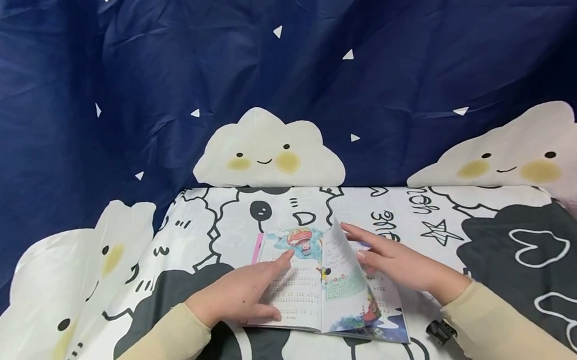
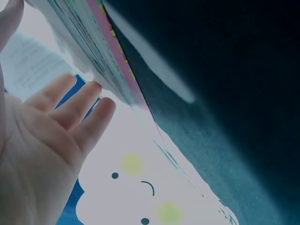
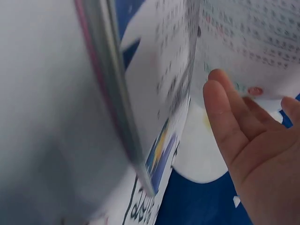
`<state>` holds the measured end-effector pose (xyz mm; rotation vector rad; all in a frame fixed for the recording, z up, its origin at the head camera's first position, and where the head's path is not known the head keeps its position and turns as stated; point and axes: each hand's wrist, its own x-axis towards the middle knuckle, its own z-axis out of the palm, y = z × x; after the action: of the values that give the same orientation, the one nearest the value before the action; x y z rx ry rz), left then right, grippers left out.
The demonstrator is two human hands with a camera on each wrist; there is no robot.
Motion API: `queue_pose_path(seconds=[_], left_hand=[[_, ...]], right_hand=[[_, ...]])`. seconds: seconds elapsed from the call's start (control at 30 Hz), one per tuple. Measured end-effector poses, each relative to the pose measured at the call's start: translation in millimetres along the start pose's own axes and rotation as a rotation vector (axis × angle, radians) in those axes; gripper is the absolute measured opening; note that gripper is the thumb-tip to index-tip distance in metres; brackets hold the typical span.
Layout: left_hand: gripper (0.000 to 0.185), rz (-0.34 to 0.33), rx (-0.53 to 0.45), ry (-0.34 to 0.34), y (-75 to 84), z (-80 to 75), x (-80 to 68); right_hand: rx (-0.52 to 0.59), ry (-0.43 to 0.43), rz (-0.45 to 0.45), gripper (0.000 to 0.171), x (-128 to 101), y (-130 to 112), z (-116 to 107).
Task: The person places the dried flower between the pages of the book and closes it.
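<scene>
An open illustrated book (image 1: 297,302) with small printed text and colour pictures lies on the patterned cloth. My left hand (image 1: 238,291) rests at its left page, thumb and fingers spread over the paper near a picture of a red balloon. One page (image 1: 342,295) on the right half stands partly raised and curves toward the left. Behind that page, my right hand (image 1: 400,263) has its fingers extended, with fingertips at the upper edge of the paper. From the right wrist, the raised page (image 3: 253,37) rises past the straight fingers (image 3: 225,117).
A white cloth (image 1: 442,316) with black drawings and dark patches covers the surface. Cloud-shaped cushions with faces stand along the back and left, one of them a white cloud (image 1: 266,137). Behind hangs a dark blue curtain (image 1: 298,76) with white triangles.
</scene>
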<state>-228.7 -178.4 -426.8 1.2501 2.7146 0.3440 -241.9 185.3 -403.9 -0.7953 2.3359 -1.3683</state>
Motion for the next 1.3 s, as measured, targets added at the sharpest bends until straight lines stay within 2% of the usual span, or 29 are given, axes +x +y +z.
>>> queue_pose_path(seconds=[0.1,0.2,0.3,0.47,0.6,0.73,0.9,1.07,1.3], left_hand=[[0.118,-0.008,0.032,0.027,0.9,-1.2,0.1],[0.116,0.013,0.064,0.082,2.6,-3.6,-0.3],[0.113,0.059,0.102,0.154,5.0,-7.5,-0.5],[0.104,0.149,0.119,0.268,7.8,-19.0,1.2],[0.093,0.200,0.119,0.298,6.2,-29.9,-0.7],[0.074,0.250,0.140,0.248,1.0,-40.8,-1.7],[0.060,0.285,0.184,0.152,-5.4,-47.3,-1.6],[0.055,0.242,0.222,0.010,-9.2,-40.5,-5.1],[0.061,0.140,0.209,-0.135,-9.3,-31.8,-3.9]], right_hand=[[-0.046,-0.010,-0.067,0.060,4.9,-5.2,7.8],[-0.129,0.002,-0.126,0.060,9.8,-9.1,14.2],[-0.203,0.002,-0.162,0.060,14.5,-11.4,20.0],[-0.265,-0.050,-0.197,0.060,21.3,-14.9,29.4],[-0.351,-0.104,-0.191,0.060,23.5,-17.1,35.2],[-0.428,-0.149,-0.168,0.058,23.5,-15.9,39.6],[-0.457,-0.197,-0.122,0.056,24.7,-15.5,45.4],[-0.514,-0.242,-0.073,0.058,24.9,-16.5,50.3],[-0.552,-0.258,-0.085,0.055,25.8,-16.5,51.4]])
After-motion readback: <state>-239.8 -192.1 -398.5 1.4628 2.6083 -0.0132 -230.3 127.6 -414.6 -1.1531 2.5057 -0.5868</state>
